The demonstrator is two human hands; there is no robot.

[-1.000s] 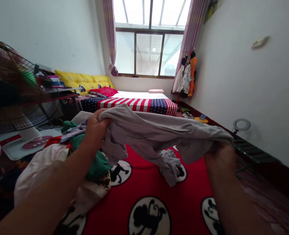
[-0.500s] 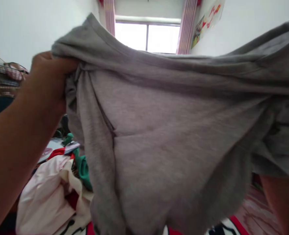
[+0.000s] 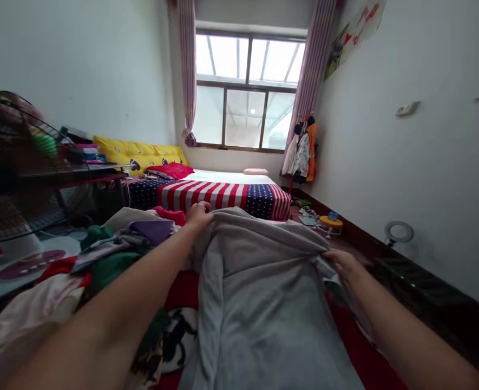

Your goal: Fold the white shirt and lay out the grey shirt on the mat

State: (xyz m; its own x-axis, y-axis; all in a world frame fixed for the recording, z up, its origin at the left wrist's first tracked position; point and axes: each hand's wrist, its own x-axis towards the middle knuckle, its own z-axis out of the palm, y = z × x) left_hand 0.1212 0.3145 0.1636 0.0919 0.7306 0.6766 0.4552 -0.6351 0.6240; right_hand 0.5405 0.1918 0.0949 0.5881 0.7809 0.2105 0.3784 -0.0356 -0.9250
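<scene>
A grey shirt [image 3: 263, 303] stretches between my two hands, its neckline at the far end and its body trailing back toward me over a red patterned cover [image 3: 186, 290]. My left hand [image 3: 199, 214] is closed on the shirt's upper left corner. At the upper right side, my right hand [image 3: 342, 261] pinches the fabric near the shoulder, where it bunches into folds. Both arms reach forward. The shirt's lower end runs out of view at the bottom.
Left of the shirt lies a heap of clothes [image 3: 117, 260], green, purple and pale pink. A fan [image 3: 32, 162] stands at far left. Beyond is a bed with a striped, starred cover [image 3: 207, 194]. On the right, a small yellow stool [image 3: 330, 222] and a ring light [image 3: 399, 232] stand near the wall.
The shirt has gone from being held up close before me to lying lower and farther forward. Both hands have moved down and away with it, still gripping.
</scene>
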